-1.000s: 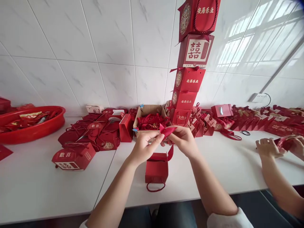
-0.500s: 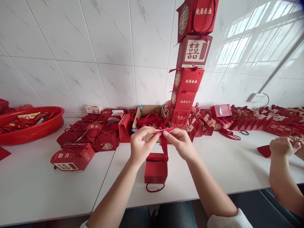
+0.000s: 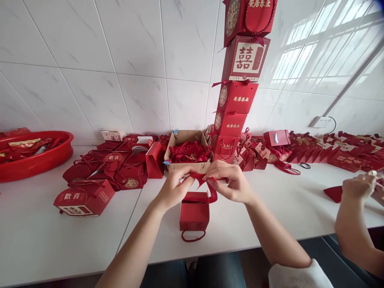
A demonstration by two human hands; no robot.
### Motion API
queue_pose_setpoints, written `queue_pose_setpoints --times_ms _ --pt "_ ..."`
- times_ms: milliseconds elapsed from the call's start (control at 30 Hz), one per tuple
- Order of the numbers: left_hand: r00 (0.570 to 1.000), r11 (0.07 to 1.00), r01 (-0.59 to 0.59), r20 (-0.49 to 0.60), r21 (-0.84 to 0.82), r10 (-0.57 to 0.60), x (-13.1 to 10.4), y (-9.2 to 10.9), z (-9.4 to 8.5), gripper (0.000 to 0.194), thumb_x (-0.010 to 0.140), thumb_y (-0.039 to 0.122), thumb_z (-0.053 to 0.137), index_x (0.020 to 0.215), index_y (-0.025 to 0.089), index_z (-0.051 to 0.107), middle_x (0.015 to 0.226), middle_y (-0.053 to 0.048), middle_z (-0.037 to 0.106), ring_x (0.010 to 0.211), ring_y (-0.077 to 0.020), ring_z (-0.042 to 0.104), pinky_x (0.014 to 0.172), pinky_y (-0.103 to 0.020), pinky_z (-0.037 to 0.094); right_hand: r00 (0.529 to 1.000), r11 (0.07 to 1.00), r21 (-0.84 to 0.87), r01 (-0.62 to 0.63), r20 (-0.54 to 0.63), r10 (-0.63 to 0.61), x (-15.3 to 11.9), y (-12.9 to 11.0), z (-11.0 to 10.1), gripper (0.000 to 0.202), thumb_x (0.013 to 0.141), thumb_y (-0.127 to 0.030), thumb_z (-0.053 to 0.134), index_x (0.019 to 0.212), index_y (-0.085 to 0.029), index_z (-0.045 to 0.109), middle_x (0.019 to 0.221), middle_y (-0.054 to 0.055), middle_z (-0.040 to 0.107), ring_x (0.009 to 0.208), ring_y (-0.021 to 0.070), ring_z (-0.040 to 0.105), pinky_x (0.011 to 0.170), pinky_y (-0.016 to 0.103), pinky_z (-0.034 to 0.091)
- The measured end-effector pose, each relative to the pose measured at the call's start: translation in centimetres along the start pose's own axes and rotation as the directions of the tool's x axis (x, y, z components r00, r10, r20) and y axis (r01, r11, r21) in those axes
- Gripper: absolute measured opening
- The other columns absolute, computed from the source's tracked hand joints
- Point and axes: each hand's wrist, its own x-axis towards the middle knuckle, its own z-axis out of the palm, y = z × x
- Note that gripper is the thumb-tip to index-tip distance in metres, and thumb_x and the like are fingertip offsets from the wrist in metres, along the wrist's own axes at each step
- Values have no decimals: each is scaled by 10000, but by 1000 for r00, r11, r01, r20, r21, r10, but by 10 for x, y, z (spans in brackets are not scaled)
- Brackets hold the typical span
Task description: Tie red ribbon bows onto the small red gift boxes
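A red ribbon [image 3: 201,177] is stretched between my two hands, above a small red box [image 3: 194,214] on the white table. My left hand [image 3: 177,185] pinches its left part between thumb and fingers. On the other side, my right hand [image 3: 229,182] is closed on the ribbon, fingers bent over it. A loop of ribbon hangs below my right hand, beside the box's upper right corner. The box has a red cord handle [image 3: 193,240] at its near side, lying on the table. An open cardboard box [image 3: 187,165] of red ribbons stands just behind my hands.
Stacked red boxes [image 3: 232,124] rise behind my right hand. Red gift boxes [image 3: 132,176] crowd the left, near a red basin [image 3: 39,170]. More red bags [image 3: 312,150] line the wall. Another person's hands [image 3: 360,186] are at the far right, by a red piece [image 3: 333,193].
The ribbon's hanging strip now curves in a loop at the right. My right hand has turned, its fingers bent over the ribbon. The whole view has shifted slightly.
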Motion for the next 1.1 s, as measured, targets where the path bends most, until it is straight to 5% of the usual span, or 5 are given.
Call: queue_pose_setpoints --times_ms 267,500,633,800,1100 --pt "998 983 8 60 -182 3 1 2 -2 245 834 212 406 756 165 634 816 -38 659 855 -205 597 798 -306 459 963 743 -615 264 123 -240 -3 3 1 193 832 -97 543 927 -168 694 871 77 716 849 211 639 713 349 474" --pt "957 890 -248 -47 383 287 -5 -4 -2 258 833 175 468 895 229 712 929 -34 736 916 -236 637 920 -400 388 986 819 -551 157 40 -163 -4 15 2 268 865 -131 528 1045 -236 698 992 59 730 998 229 640 827 394 496" --pt "929 738 -270 -36 618 369 -12 -1 -2 236 883 235 498 1032 251 681 1102 -44 715 1021 -249 612 966 -450 298 971 937 -348 -13 -230 -71 -12 16 8 261 855 -163 574 1043 -273 717 1050 65 713 1024 238 632 872 414 513" --pt "901 600 -192 -102 776 421 -28 -9 -9 321 878 279 534 1192 272 602 1241 -55 655 1106 -282 569 983 -472 223 784 956 56 -288 -559 269 -42 21 23 156 851 -250 623 940 -276 749 979 62 707 925 227 654 767 364 534" --pt "928 667 118 -321 735 191 -90 -63 -35 309 892 363 478 1168 279 588 1225 -59 654 1105 -292 579 985 -452 257 500 764 328 -555 -603 622 -121 36 27 166 787 -367 677 823 -216 737 876 61 683 862 229 614 753 348 477"
